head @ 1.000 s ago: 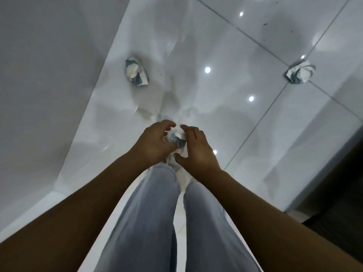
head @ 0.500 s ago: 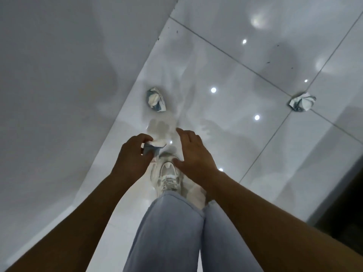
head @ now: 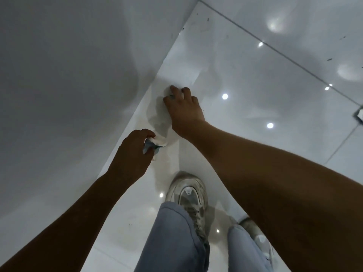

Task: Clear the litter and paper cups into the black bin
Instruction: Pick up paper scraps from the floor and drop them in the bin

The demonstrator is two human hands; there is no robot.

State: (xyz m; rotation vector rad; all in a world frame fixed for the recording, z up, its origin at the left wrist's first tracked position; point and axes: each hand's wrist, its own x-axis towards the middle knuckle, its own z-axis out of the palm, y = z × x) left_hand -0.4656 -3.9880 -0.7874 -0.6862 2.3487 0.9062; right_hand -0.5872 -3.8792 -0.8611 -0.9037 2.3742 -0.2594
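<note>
My left hand (head: 135, 152) already pinches a crumpled white-and-blue paper wad (head: 154, 144), fingers curled round it. My right hand (head: 183, 109) reaches down over a second crumpled piece of litter (head: 170, 93) on the glossy white tiled floor (head: 245, 118), just beside the grey wall (head: 68, 75); its fingers curl onto the scrap, though whether they hold it yet I cannot tell. I'd close fully before lifting. Another scrap (head: 359, 114) lies far right. The black bin is out of view.
</note>
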